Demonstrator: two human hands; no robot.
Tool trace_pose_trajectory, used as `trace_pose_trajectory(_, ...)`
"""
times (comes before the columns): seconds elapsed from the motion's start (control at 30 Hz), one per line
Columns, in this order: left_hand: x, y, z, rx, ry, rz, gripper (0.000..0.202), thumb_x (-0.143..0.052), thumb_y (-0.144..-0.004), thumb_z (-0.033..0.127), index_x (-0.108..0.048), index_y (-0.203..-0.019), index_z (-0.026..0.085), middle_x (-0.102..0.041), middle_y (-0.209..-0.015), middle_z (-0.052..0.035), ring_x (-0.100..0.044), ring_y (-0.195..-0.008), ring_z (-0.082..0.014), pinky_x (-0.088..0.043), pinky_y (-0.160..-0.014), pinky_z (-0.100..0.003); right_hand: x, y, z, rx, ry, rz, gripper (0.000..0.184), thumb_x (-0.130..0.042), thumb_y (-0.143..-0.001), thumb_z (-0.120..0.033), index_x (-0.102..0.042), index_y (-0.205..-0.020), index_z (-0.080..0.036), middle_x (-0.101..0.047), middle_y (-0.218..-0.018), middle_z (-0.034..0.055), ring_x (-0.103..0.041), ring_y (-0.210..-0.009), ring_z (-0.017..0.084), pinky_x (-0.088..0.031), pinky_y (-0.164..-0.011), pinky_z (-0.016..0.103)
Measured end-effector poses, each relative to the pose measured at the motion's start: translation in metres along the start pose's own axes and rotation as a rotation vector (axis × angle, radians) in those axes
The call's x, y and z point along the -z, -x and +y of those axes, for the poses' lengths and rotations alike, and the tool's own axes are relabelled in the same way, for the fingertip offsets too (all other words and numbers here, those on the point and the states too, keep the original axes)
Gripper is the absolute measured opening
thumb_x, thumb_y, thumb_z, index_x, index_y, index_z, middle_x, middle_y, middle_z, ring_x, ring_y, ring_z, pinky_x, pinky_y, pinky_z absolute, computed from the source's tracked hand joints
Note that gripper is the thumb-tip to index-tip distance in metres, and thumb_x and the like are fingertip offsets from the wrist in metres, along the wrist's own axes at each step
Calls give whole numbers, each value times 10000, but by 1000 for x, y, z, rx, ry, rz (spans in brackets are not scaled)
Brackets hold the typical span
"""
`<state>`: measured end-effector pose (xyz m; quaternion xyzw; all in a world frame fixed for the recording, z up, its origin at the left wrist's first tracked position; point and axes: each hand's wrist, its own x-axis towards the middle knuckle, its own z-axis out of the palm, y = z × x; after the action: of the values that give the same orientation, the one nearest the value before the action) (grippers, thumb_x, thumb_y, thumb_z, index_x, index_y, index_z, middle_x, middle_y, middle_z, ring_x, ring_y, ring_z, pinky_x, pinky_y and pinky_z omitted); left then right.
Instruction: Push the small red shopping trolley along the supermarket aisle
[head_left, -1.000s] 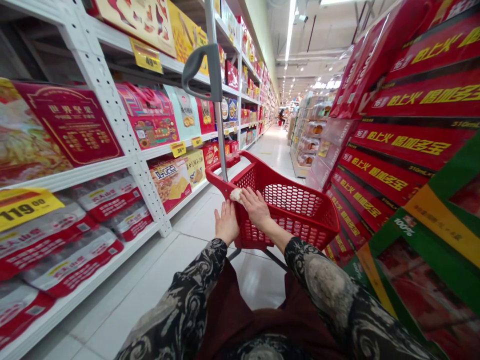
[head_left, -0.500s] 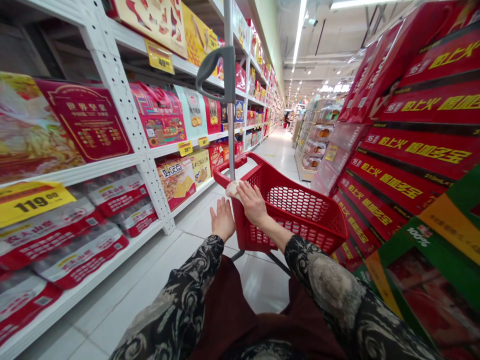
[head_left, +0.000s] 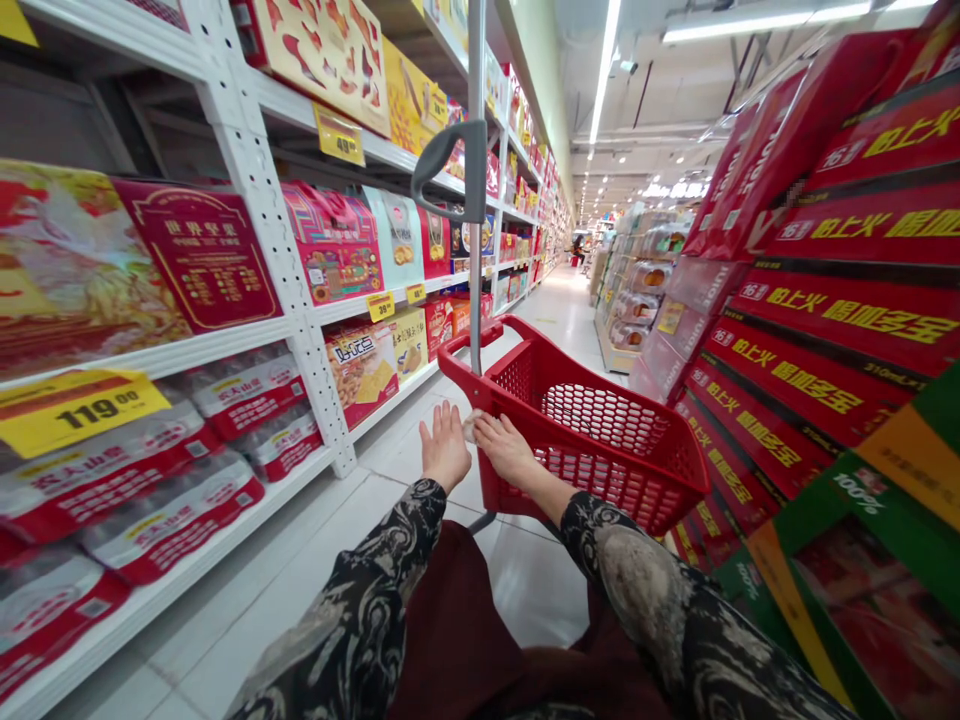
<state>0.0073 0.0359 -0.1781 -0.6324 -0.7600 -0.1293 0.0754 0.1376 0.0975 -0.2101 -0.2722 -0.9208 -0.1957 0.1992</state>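
Note:
A red plastic shopping basket cart with perforated sides stands in front of me, tilted in view. My right hand presses a small crumpled whitish cloth to the near end of the basket, below its rim. The cloth is mostly hidden under the fingers, so I cannot tell whether it is a rag or a tissue. Close beside it, my left hand is open with fingers spread, holding nothing. From the near end rises a metal pole with a grey loop handle.
White shelves with boxed snacks and bottle packs line the left. Stacked red drink cartons and a green box stand close on the right. A tiled aisle runs ahead, with a distant person.
My right hand has slid down the basket's end with the cloth, from the rim area to below it. My left hand stays open beside it. The view has shifted slightly.

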Motion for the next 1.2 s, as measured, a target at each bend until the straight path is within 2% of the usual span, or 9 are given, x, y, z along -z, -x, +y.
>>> trace_pose_trajectory(0.17,9,-10,-9,55,9,59,769,-452,-677,154,-196,-1396,54,-144,-1501,-145,-127,-1382,-259,-180,-1089,-519,33,-39,10,-97,-6,236,415,-382,-886,-105,-456,-1293,-143,-391,-1402,108,-269,-1335,216,-214,-1088,452)
trace_pose_trajectory(0.27,14,-13,-9,67,16,79,777,-455,-671,152,-194,-1397,61,-148,-1500,-147,-126,-1382,-261,-178,-1089,-519,44,-52,17,-78,12,201,412,-385,-887,-106,-457,-1291,-142,-386,-1404,109,-269,-1334,221,-214,-1087,465)
trace_pose_trajectory(0.47,9,-5,6,-28,11,55,735,-438,-714,169,-194,-1399,69,-136,-1504,-145,-114,-1385,-258,-174,-1096,-509,13,-12,12,36,49,23,363,-421,-876,-107,-512,-1226,-127,-492,-1319,123,-340,-1296,229,-267,-1067,475)
trace_pose_trajectory(0.57,6,-2,12,-70,9,52,696,-422,-736,168,-217,-1394,73,-144,-1503,-140,-125,-1383,-261,-175,-1092,-519,4,7,8,48,33,-7,337,-427,-874,-117,-543,-1190,-132,-516,-1297,112,-379,-1271,230,-301,-1049,462)
trace_pose_trajectory(0.67,6,-2,16,-81,18,42,697,-420,-738,162,-209,-1397,79,-145,-1501,-144,-130,-1382,-259,-178,-1091,-521,16,6,11,-8,3,79,383,-404,-874,-104,-511,-1239,-150,-461,-1353,98,-339,-1300,220,-272,-1066,445)
trace_pose_trajectory(0.8,11,-6,21,-80,26,63,727,-418,-728,150,-168,-1405,67,-154,-1498,-152,-134,-1381,-261,-185,-1089,-523,44,-15,25,-236,-29,224,447,-370,-871,-76,-447,-1304,-150,-370,-1412,101,-265,-1338,198,-210,-1090,433)
trace_pose_trajectory(0.93,14,-8,32,-115,26,69,708,-395,-732,140,-182,-1403,66,-154,-1500,-140,-141,-1379,-259,-187,-1091,-520,51,-20,31,-353,-49,141,461,-378,-861,-66,-436,-1313,-143,-351,-1419,106,-293,-1326,215,-248,-1068,446)
trace_pose_trajectory(1.1,11,-6,44,-188,13,50,693,-411,-723,143,-228,-1388,70,-160,-1500,-138,-131,-1382,-254,-168,-1096,-519,40,10,28,-350,-45,85,447,-378,-868,-84,-441,-1307,-135,-380,-1401,124,-336,-1303,222,-297,-1040,452)
trace_pose_trajectory(1.2,8,0,48,-253,6,-78,696,-464,-702,163,-275,-1368,93,-224,-1483,-148,-182,-1369,-255,-162,-1096,-516,33,40,30,-266,-35,84,449,-395,-845,-59,-477,-1278,-145,-412,-1381,126,-331,-1307,215,-290,-1044,457)
